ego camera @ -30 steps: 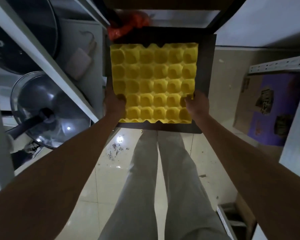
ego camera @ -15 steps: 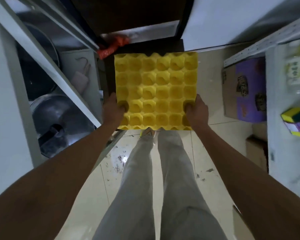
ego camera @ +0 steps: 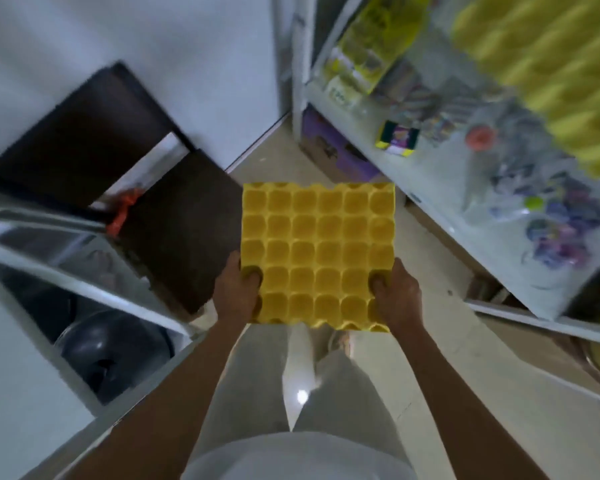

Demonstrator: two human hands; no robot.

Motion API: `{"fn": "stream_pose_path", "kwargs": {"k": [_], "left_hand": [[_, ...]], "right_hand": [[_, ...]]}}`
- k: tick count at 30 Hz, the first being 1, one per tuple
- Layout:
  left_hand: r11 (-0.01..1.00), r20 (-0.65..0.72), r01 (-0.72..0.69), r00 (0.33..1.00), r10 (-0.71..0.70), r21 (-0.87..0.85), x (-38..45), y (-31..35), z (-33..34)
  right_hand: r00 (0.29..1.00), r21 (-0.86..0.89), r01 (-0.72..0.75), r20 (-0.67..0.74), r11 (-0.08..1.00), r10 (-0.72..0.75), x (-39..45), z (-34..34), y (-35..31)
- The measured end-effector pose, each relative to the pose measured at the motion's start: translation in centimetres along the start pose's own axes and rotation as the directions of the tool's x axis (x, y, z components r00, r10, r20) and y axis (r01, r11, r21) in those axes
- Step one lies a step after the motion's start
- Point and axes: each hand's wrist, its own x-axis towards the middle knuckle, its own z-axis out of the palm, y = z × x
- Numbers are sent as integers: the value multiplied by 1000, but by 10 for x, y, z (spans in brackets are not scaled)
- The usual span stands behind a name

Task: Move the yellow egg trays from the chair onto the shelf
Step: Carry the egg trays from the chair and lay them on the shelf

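So this is the carry step: the yellow egg tray (ego camera: 317, 256) is off the dark chair (ego camera: 184, 230) and hanging in mid-air over the floor, held flat out in front of the person with the cups facing up. The chair sits off to the left of it, its seat bare as far as I can see, and the shelf (ego camera: 440, 188) runs along the right side, pretty cluttered with packets and bags. The left hand (ego camera: 238, 294) is clamped on the tray's near-left corner, thumb pressed down into one of the cups and the rest of the fingers tucked under the edge where I can't see them. The right hand (ego camera: 395, 294) mirrors that on the near-right corner, thumb in a cup, gripping the edge. There's a blurry yellow bumpy mass (ego camera: 548, 77) on the upper right that looks like more trays stacked on the shelf, but it's too smeared to be sure. If so, I'd guess the next move is swinging the tray right and up, keeping it level, and lining it up on that stack so the cups nest.
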Motion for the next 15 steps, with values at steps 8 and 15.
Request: {"fn": "stream_pose_path", "kwargs": {"k": [8, 15], "left_hand": [[951, 135, -306, 945, 298, 45, -127, 103, 82], [856, 292, -517, 822, 489, 22, -201, 207, 135]], "right_hand": [[945, 239, -237, -167, 942, 280, -106, -116, 148], [854, 434, -294, -279, 851, 438, -163, -211, 241]]}}
